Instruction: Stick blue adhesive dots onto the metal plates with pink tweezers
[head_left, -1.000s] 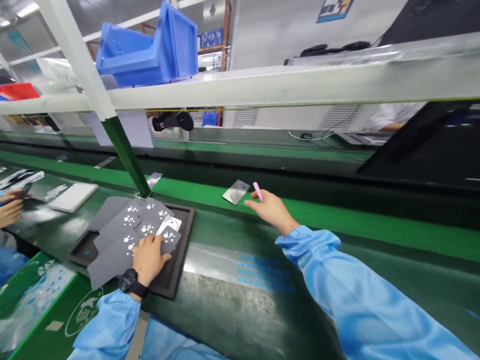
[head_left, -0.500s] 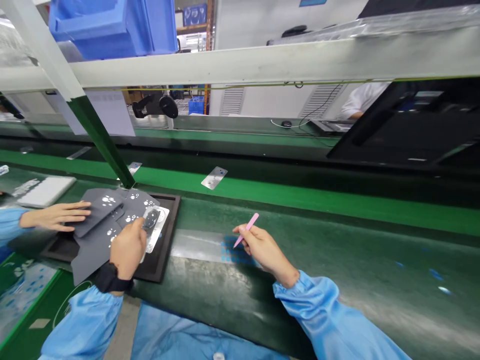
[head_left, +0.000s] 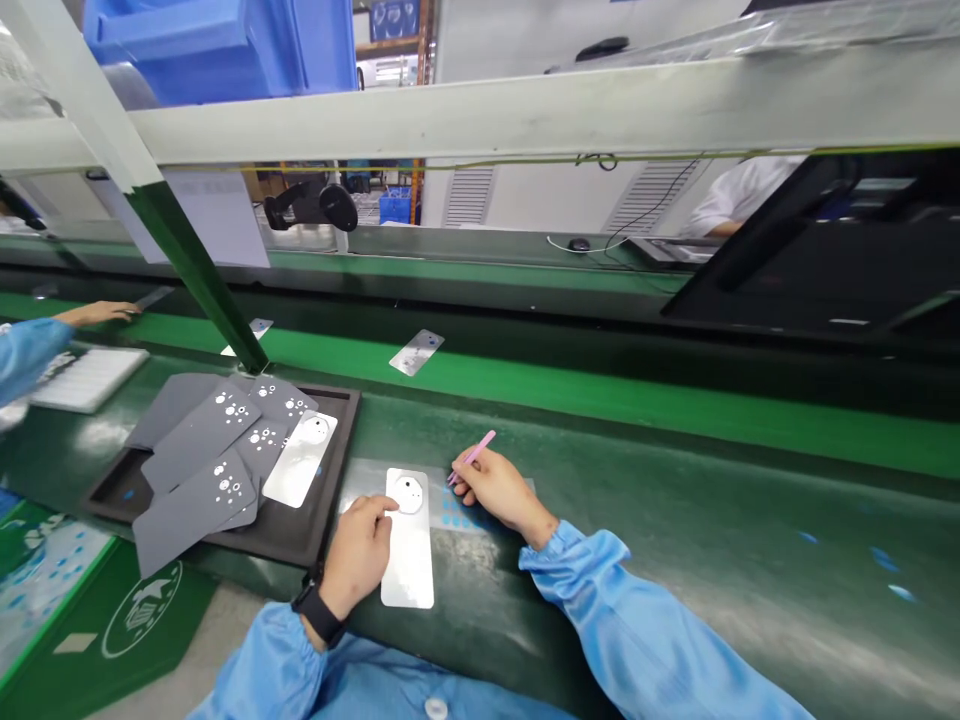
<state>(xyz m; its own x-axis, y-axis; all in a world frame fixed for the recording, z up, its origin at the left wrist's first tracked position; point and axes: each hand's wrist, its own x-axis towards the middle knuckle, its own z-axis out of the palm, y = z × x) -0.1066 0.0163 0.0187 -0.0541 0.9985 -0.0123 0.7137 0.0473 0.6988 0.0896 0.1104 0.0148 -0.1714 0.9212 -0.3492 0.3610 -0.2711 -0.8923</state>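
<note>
a: how many shiny plates?
b: four clear ones: one plate (head_left: 407, 575) at seven o'clock, another plate (head_left: 294, 472) in the only tray (head_left: 300, 528) at eight, two further plates (head_left: 417, 352) at nine.
a: grey cards (head_left: 193, 515)?
b: at least five, at eight; they overlap, hiding the exact count.
a: tweezers (head_left: 480, 447)?
b: one pair, at six.
a: wearer's hands?
b: two: left hand (head_left: 358, 555) at seven, right hand (head_left: 497, 488) at six.

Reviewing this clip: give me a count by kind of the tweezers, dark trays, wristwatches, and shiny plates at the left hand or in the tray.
Dark tray: 1
Shiny plates: 2 (one plate at the left hand, another plate in the tray)
Pink tweezers: 1, in the right hand
Black wristwatch: 1
Total: 5
</note>
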